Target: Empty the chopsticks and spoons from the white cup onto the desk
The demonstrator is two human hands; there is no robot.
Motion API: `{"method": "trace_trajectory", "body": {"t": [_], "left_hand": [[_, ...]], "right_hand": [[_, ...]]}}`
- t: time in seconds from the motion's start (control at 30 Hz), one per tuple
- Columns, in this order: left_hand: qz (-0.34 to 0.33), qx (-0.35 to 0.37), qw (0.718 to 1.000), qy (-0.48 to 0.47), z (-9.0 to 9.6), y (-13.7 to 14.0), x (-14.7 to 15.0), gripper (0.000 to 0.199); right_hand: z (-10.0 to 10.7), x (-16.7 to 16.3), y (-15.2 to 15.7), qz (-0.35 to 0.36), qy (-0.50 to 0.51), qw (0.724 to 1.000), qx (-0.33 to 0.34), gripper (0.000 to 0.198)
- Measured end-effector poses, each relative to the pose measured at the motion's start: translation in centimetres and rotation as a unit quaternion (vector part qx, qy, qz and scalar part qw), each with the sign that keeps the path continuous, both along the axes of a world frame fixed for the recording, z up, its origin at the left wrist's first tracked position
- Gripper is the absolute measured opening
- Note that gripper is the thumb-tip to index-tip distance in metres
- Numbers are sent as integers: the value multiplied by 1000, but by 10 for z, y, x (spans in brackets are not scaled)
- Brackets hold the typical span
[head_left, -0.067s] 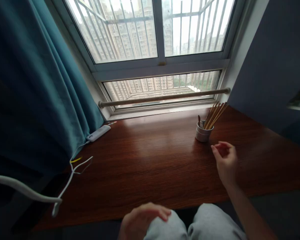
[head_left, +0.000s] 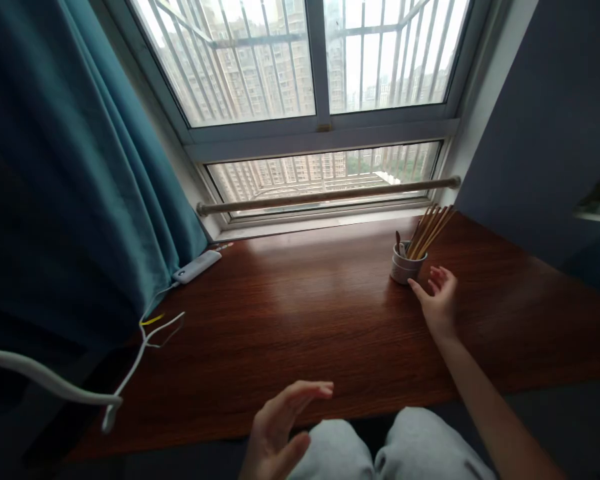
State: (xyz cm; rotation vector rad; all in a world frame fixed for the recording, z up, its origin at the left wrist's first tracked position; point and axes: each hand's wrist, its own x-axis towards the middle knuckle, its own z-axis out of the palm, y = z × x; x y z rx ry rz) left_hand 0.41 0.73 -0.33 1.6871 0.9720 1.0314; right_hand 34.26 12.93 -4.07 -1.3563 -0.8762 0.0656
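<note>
A small white cup (head_left: pixel 404 268) stands on the dark wooden table (head_left: pixel 300 320) near the window, holding several wooden chopsticks (head_left: pixel 429 230) that lean to the right and a dark spoon handle. My right hand (head_left: pixel 437 303) is stretched out just right of the cup, fingers spread, thumb tip close to the cup's base, holding nothing. My left hand (head_left: pixel 280 427) hovers open over the table's near edge, above my knees in grey trousers (head_left: pixel 380 450).
A teal curtain (head_left: pixel 70 180) hangs along the left. A white power strip (head_left: pixel 197 265) lies at the back left with white cables (head_left: pixel 145 347) trailing off the table's left edge. A wooden rail (head_left: pixel 330 193) runs across the barred window.
My right hand has moved forward and left toward the cup. My left hand has lifted off my knee and opened.
</note>
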Motion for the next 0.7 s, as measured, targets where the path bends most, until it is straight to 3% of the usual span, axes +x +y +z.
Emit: {"method": "trace_trajectory", "body": {"t": [0.07, 0.13, 0.23, 0.37, 0.57, 0.7], "left_hand": [[32, 41, 997, 56, -10, 10, 6, 37], [61, 124, 979, 153, -25, 13, 8, 35], [89, 210, 949, 216, -50, 11, 7, 37], [109, 234, 939, 227, -70, 6, 7, 33], [131, 227, 931, 254, -68, 12, 8, 29], [149, 215, 930, 259, -56, 34, -1, 28]], "right_hand": [[-19, 16, 37, -44, -27, 997, -54, 97], [-35, 28, 62, -50, -40, 995, -77, 110], [-48, 36, 80, -28, -50, 997, -47, 113], [-49, 38, 86, 6, -35, 999, -12, 108], [-41, 32, 80, -13, -30, 999, -23, 106], [-33, 18, 73, -2, -21, 1000, -12, 107]]}}
